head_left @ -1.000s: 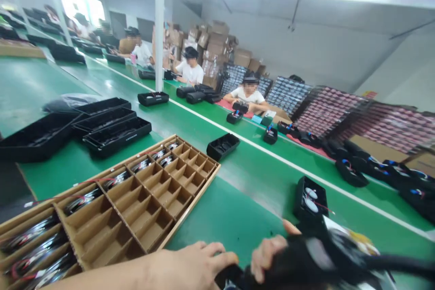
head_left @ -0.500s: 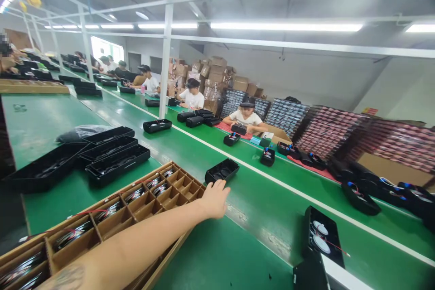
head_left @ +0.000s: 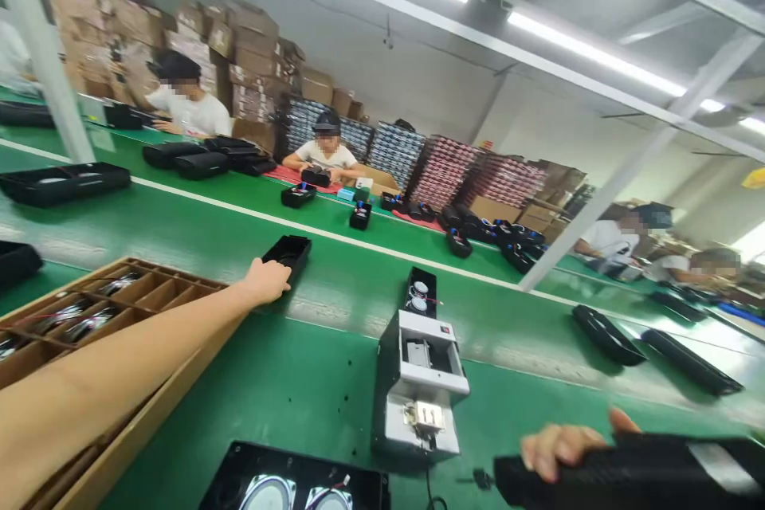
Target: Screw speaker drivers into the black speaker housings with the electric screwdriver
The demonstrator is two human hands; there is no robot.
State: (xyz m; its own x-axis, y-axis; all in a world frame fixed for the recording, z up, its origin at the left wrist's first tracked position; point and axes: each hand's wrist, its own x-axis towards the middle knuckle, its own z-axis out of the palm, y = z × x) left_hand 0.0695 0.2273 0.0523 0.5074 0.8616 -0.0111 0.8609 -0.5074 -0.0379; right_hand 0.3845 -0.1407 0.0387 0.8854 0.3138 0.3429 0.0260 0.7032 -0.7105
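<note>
My left arm crosses the lower left, and my left hand (head_left: 266,280) grips the near end of a black plastic tray (head_left: 288,253). My right hand (head_left: 559,448) wraps around a long black housing (head_left: 639,468) at the lower right edge. A white-and-black bench machine (head_left: 418,386) stands between my hands, with a black speaker housing (head_left: 419,291) beyond it showing two round silver cones. Another housing (head_left: 292,486) with round cones lies at the bottom edge. To my left sits a cardboard divider tray (head_left: 99,299) holding wired parts, partly hidden by my arm.
A green workbench (head_left: 316,382) with a white stripe runs across the view. Co-workers (head_left: 188,100) (head_left: 326,151) sit along the far side among black housings (head_left: 203,159). Behind them rise stacked cardboard cartons (head_left: 251,56) and packed pallets (head_left: 445,171). A white steel post (head_left: 639,163) stands at right.
The view has swung right and tilted. My left hand has moved from the tray's edge to grip its near end. My right hand has returned to view holding the black housing.
</note>
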